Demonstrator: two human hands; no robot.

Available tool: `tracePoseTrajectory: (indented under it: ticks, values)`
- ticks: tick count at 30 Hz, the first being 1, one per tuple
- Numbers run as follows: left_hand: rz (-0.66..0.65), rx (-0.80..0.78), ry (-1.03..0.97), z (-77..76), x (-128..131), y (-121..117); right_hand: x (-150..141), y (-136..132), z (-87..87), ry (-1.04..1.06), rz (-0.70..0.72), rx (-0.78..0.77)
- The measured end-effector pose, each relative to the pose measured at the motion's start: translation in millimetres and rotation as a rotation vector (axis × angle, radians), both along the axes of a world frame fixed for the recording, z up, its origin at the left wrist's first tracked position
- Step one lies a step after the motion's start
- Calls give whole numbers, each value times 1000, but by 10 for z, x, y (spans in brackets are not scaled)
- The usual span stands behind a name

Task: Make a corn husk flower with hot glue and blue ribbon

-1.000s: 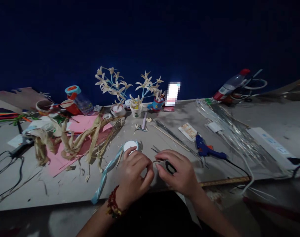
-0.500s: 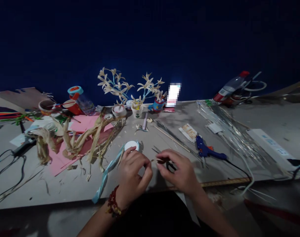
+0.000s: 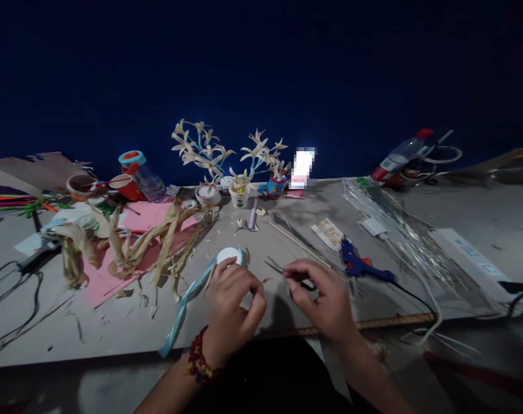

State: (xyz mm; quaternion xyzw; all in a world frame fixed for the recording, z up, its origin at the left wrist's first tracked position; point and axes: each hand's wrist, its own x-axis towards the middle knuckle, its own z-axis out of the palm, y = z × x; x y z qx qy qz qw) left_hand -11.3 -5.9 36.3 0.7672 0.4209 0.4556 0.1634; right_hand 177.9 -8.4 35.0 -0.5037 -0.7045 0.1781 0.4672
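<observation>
My left hand (image 3: 233, 299) has its fingers pinched shut on a small pale husk piece (image 3: 265, 280), low over the grey table (image 3: 115, 328). It wears a red bead bracelet. My right hand (image 3: 324, 294) is a short way to its right, closed around the dark handles of a pair of scissors (image 3: 273, 266), whose blades point up and left. A white tape roll (image 3: 229, 255) lies just beyond my left hand, with a light blue ribbon (image 3: 181, 310) trailing from it toward the table's near edge.
Dried corn husks (image 3: 158, 241) lie on pink paper (image 3: 100, 284) at the left, with black cables (image 3: 7, 299) further left. Husk flowers in small cups (image 3: 239, 192) stand at the back. A blue glue gun (image 3: 360, 265), clear wrapping (image 3: 399, 230) and a white power strip (image 3: 468, 250) lie at the right.
My hands were together on the small husk piece. My right hand has pulled away to the right with the scissors, while my left hand stays put.
</observation>
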Motion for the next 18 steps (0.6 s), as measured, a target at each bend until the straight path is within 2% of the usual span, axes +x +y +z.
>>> tracePoseTrajectory:
  ticks: [3, 7, 13, 14, 16, 18]
  values:
    - [-10, 0, 8, -20, 14, 3, -161, -21, 52, 36, 96, -26]
    - [-18, -1, 10, -44, 24, -15, -198, 3, 30, 14, 92, -15]
    - [-13, -43, -81, -22, -20, -17, 123, 58, -120, -4, -120, 39]
    - [-23, -81, -126, -26, -28, -6, 150, 56, -126, 27, -98, 10]
    - [-77, -210, -227, -60, -36, 29, 154, 46, -112, 103, 43, -81]
    - [-169, -390, -323, -123, -31, 79, 106, 36, -69, 182, 267, -191]
